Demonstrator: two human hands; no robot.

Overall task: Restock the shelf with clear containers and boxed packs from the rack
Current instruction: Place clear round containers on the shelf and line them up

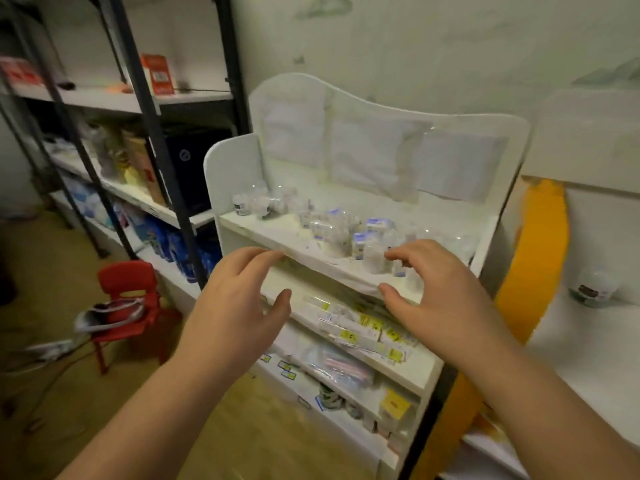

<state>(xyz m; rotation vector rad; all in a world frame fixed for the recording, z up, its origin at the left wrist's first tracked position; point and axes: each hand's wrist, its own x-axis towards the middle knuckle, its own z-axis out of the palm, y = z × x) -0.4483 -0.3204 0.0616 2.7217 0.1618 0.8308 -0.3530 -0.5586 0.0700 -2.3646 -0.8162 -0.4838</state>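
Head view: the dark metal rack (152, 133) stands well to the left of the left hand (239, 306), its boards loaded with bags, blue packs and a red box (157, 74). Straight ahead of both hands is the white shelf (239, 174), a small unit with raised side panels and a tall curved back. Both hands hover just in front of its top board, fingers loosely spread and a little curled, holding nothing. The right hand (440, 299) has its fingertips at a clear container; blur hides whether they touch it.

Beyond the fingertips the top board carries the clear containers (332, 233) in loose clusters, a few toward the far left corner and most ahead of the right hand. Small blue-and-white boxed packs (379, 224) stand among them. Below the hands a lower board holds yellow-labelled packs (363, 330).

The containers look like thin, smooth plastic. They are probably light and quick to tip or skid, so a grip round the body with thumb against fingers seems safer than a grip at the cap. The boxed packs look like light card that is stiff on the faces and weak at the corners, so the flat sides are the place to hold.

No lip shows on the top board's front edge, so anything nudged toward the hands could drop. The side panel and back stop things at the far left and beyond. The barest stretch of board lies ahead of the left hand, while the part ahead of the right hand is crowded. Down and to the left of the left hand a red chair (128, 296) stands on the floor near the rack.
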